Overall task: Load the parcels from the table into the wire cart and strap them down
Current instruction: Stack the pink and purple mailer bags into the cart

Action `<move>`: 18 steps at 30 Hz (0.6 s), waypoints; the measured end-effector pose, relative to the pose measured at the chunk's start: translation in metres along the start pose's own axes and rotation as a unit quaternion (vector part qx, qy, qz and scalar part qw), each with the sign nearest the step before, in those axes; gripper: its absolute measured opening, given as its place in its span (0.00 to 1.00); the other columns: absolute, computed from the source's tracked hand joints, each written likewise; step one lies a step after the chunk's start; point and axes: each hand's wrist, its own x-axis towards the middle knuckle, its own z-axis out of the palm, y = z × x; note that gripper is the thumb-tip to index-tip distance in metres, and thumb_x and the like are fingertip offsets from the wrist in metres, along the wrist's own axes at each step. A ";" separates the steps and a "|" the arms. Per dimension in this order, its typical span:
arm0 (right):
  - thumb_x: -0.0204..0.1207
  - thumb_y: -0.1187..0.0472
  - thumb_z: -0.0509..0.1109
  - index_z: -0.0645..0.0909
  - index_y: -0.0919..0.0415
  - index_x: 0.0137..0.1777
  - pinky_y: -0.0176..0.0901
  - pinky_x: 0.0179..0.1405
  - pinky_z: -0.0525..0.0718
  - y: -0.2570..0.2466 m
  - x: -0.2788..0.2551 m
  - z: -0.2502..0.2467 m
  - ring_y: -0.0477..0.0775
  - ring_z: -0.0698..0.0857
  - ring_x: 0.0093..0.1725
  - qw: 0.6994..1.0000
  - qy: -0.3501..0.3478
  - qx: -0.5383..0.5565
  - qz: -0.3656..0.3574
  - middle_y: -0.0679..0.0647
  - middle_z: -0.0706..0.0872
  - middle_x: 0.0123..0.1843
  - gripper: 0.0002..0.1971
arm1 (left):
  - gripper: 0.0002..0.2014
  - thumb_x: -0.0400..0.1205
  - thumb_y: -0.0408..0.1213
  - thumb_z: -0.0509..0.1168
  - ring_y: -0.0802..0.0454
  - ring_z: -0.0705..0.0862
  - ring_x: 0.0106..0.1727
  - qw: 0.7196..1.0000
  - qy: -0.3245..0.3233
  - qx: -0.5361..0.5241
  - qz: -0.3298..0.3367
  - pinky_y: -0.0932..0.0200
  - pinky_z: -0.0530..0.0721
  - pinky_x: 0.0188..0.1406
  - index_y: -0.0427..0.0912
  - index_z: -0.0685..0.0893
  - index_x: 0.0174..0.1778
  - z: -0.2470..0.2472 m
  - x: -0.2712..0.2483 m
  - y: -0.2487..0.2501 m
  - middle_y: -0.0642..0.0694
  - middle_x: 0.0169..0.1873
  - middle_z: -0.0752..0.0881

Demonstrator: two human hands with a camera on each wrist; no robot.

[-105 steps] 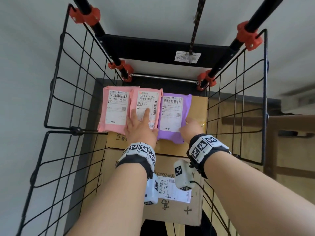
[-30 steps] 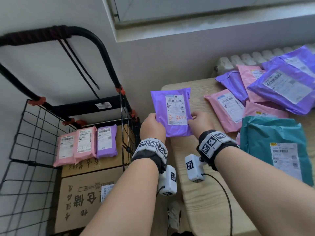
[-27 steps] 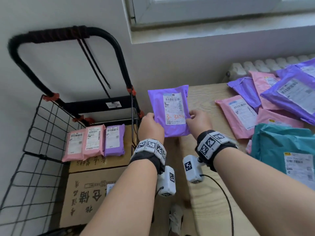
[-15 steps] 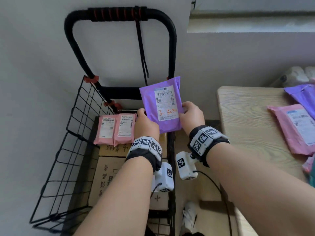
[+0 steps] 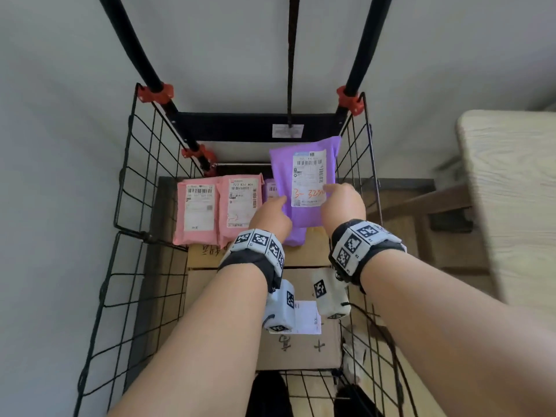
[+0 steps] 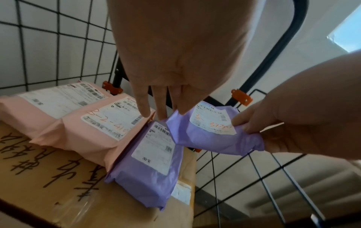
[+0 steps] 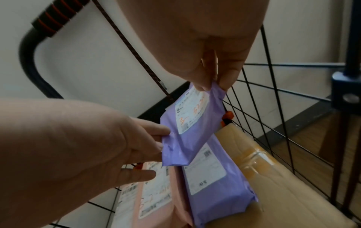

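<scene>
Purple parcel (image 5: 304,188) now inside wire cart (image 5: 132,182), was beside it; left hand (image 5: 270,218), right hand (image 5: 343,206) pinching its edges.

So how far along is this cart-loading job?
Done: two pink parcels and one purple parcel already lie on the cardboard boxes in the wire cart. In hand: the left hand and right hand hold another purple parcel over them. Left: setting it down and strapping; the cord hangs loose.

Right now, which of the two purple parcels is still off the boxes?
The purple parcel with orange writing, pinched by the left hand and right hand; the other purple parcel lies flat on the cardboard box.
</scene>
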 end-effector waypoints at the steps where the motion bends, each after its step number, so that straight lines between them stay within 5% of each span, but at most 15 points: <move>1: 0.81 0.69 0.58 0.74 0.59 0.75 0.52 0.66 0.77 0.004 0.004 0.006 0.64 0.78 0.70 1.000 0.000 -0.018 0.015 0.61 0.75 0.72 0.23 | 0.30 0.81 0.25 0.54 0.46 0.65 0.81 1.000 -0.015 0.006 0.007 0.53 0.64 0.80 0.44 0.64 0.82 0.006 0.007 -0.004 0.46 0.82 0.64; 5: 0.82 0.67 0.58 0.75 0.68 0.70 0.53 0.63 0.77 0.018 0.014 0.025 0.66 0.77 0.68 0.995 -0.011 -0.071 0.062 0.64 0.75 0.69 0.18 | 0.33 0.81 0.26 0.55 0.46 0.65 0.81 0.997 -0.075 0.023 0.016 0.52 0.67 0.78 0.48 0.60 0.83 0.035 0.027 -0.019 0.50 0.83 0.60; 11: 0.78 0.65 0.64 0.75 0.67 0.68 0.55 0.61 0.79 0.028 0.030 0.053 0.66 0.76 0.67 0.984 -0.064 -0.130 0.104 0.63 0.72 0.67 0.18 | 0.33 0.80 0.26 0.59 0.45 0.63 0.81 0.986 -0.102 0.097 0.088 0.45 0.61 0.81 0.46 0.62 0.82 0.056 0.045 -0.032 0.44 0.81 0.63; 15: 0.78 0.63 0.66 0.74 0.66 0.69 0.57 0.62 0.82 0.033 0.040 0.069 0.65 0.79 0.65 0.978 -0.070 -0.154 0.121 0.62 0.74 0.66 0.20 | 0.38 0.82 0.33 0.59 0.38 0.55 0.83 0.979 -0.115 0.152 0.072 0.40 0.52 0.83 0.52 0.46 0.85 0.063 0.056 -0.043 0.43 0.83 0.55; 18: 0.79 0.62 0.63 0.74 0.66 0.68 0.57 0.60 0.83 0.038 0.045 0.078 0.64 0.80 0.64 0.971 -0.082 -0.185 0.126 0.62 0.77 0.64 0.18 | 0.41 0.82 0.39 0.61 0.46 0.48 0.85 0.968 -0.127 0.197 0.088 0.40 0.47 0.84 0.48 0.41 0.85 0.066 0.061 -0.057 0.44 0.85 0.50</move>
